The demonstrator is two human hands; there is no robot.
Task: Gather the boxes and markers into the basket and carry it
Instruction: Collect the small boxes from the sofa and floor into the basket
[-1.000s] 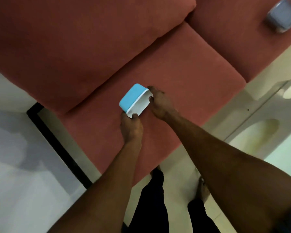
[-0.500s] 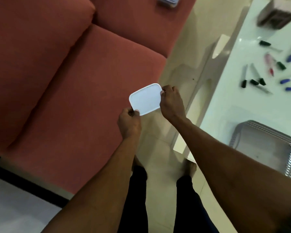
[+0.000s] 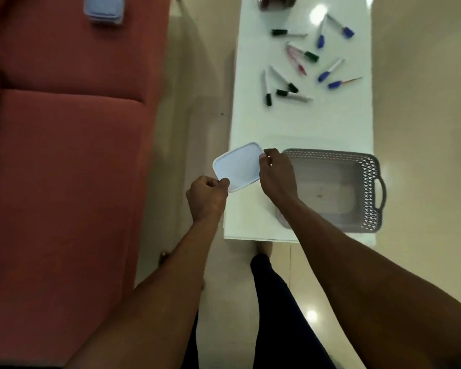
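Box (image 3: 237, 166) carried from sofa (image 3: 64, 155) to table (image 3: 304, 123), both hands gripping, beside basket (image 3: 367, 187)

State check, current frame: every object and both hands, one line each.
box: lid closed, held in the air between both hands, at the table's near left edge
left hand: grips box corner
right hand: pinches box edge
basket: on table, nothing seen inside
markers: capped, scattered on table
second box: on sofa
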